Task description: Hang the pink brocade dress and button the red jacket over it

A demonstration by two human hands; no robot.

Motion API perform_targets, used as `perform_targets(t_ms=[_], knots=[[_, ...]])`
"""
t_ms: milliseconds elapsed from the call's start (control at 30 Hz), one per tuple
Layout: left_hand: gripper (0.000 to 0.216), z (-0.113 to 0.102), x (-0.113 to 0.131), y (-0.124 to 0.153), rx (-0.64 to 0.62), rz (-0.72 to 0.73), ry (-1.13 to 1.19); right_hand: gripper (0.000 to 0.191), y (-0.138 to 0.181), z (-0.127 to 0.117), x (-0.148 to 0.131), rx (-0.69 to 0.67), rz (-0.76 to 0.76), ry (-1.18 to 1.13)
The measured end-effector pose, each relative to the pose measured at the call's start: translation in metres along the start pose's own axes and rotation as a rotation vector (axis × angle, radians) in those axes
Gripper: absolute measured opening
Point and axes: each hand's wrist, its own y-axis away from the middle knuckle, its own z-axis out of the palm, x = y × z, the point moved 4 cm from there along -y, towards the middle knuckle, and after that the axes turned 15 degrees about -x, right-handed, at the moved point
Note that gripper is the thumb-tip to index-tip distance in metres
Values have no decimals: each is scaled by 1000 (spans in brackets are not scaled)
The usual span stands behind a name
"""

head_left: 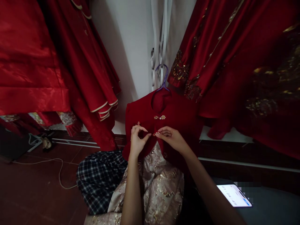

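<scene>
A red jacket (pixel 182 112) hangs in front of me on a purple hanger (pixel 164 78). A jewelled clasp (pixel 159 117) joins its front below the neckline; lower down, the front edges part over pale gold brocade fabric (pixel 156 181). My right hand (pixel 170 137) pinches a small red fastening (pixel 154 134) at the front opening. Opposite it, my left hand (pixel 138 140) curves its thumb and index finger with a small gap between the tips, and seems to hold nothing. A small jewelled ornament (pixel 138 123) shows just above my left knuckles.
Red garments (pixel 30 62) hang at the left, and gold-trimmed red ones (pixel 220 56) at the right. Dark plaid fabric (pixel 100 178) lies beside the brocade. A lit phone (pixel 234 195) rests at lower right. A cable (pixel 61 170) crosses the tiled floor.
</scene>
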Motion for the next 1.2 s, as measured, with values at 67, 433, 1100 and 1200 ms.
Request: perform_targets(t_ms=[67, 433, 1100, 1200], knots=[[31, -8, -9, 1, 152, -21, -49, 37, 2, -1, -2, 27, 13, -21], [37, 2, -32, -5, 113, -55, 255, 36, -3, 15, -33, -81, -132, -113], [29, -8, -15, -3, 174, -117, 356, 26, -36, 39, -30, 66, -234, 216], [27, -10, -17, -2, 186, -133, 305, 25, -36, 42, -30, 99, -253, 245]])
